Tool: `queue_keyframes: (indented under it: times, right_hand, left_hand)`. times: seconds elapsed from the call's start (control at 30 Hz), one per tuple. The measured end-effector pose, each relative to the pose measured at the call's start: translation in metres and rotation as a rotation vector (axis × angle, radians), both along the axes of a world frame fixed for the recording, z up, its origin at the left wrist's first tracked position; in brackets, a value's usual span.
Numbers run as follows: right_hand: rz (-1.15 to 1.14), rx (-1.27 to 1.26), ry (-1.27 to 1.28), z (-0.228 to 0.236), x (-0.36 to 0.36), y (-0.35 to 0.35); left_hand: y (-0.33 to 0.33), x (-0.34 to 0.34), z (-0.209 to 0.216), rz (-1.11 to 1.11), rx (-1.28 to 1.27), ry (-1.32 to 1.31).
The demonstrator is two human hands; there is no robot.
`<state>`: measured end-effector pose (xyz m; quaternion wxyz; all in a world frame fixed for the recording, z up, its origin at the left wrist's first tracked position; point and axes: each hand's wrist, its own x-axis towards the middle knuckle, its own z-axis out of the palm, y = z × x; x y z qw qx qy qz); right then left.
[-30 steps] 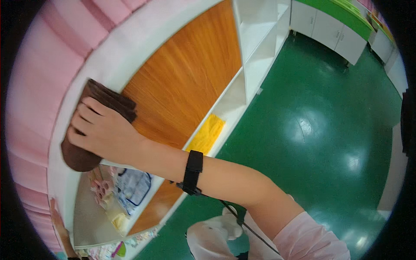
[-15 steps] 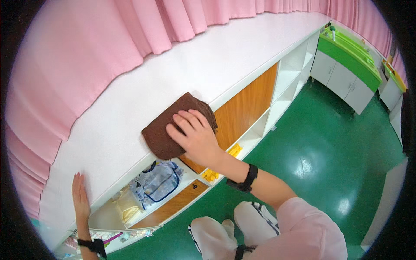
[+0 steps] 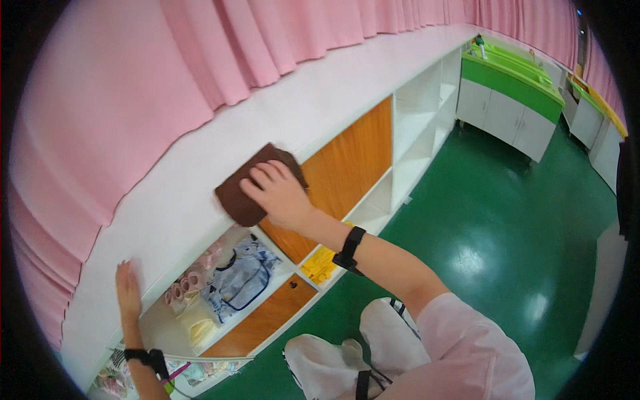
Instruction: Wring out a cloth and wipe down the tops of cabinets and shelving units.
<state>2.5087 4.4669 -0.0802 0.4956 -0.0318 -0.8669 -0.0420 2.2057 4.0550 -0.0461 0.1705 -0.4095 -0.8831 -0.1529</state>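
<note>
A folded dark brown cloth (image 3: 238, 195) lies on the white top (image 3: 179, 179) of a long low cabinet, close to its front edge. My right hand (image 3: 281, 198) is on the cloth, palm down, with its fingers bent over the upper face. Farther left, my left hand (image 3: 129, 293) rests near the same front edge, its fingers stretched out and nothing held. Both hands are slightly blurred, and each wrist has a black band. What lies under the cloth is hidden.
Below the top, open shelves hold a clear blue-edged bib (image 3: 241, 283), pale yellow cloth (image 3: 197, 320) and yellow items (image 3: 319, 265). Wooden doors (image 3: 353, 160) close other sections. Pink curtains (image 3: 147, 100) hang along the back. A green-topped sink unit (image 3: 510, 83) stands far right on the green floor (image 3: 467, 213).
The view has shifted, showing more of the shelf contents. The brown cloth, under my right hand, sits slightly farther back from the front edge. My left hand stays near the edge.
</note>
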Motion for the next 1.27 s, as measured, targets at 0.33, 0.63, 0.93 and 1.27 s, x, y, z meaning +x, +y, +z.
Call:
queue_keyframes:
  times: [0.33,0.63,0.93,1.27]
  right_hand:
    - [0.133,-0.015,0.121,-0.013,-0.002,0.014]
    - [0.201,0.040,0.074,-0.015,-0.032,-0.033]
    - [0.378,0.137,-0.081,-0.009,-0.087,-0.147]
    - [0.403,0.236,-0.136,-0.021,-0.009,0.086]
  left_hand:
    - [-0.011,0.012,0.007,0.049,0.037,-0.118]
    - [0.010,0.028,0.014,0.092,0.146,-0.071]
    - [-0.002,0.002,-0.005,0.185,0.137,-0.099]
    - [-0.026,-0.011,0.001,0.250,0.091,-0.138]
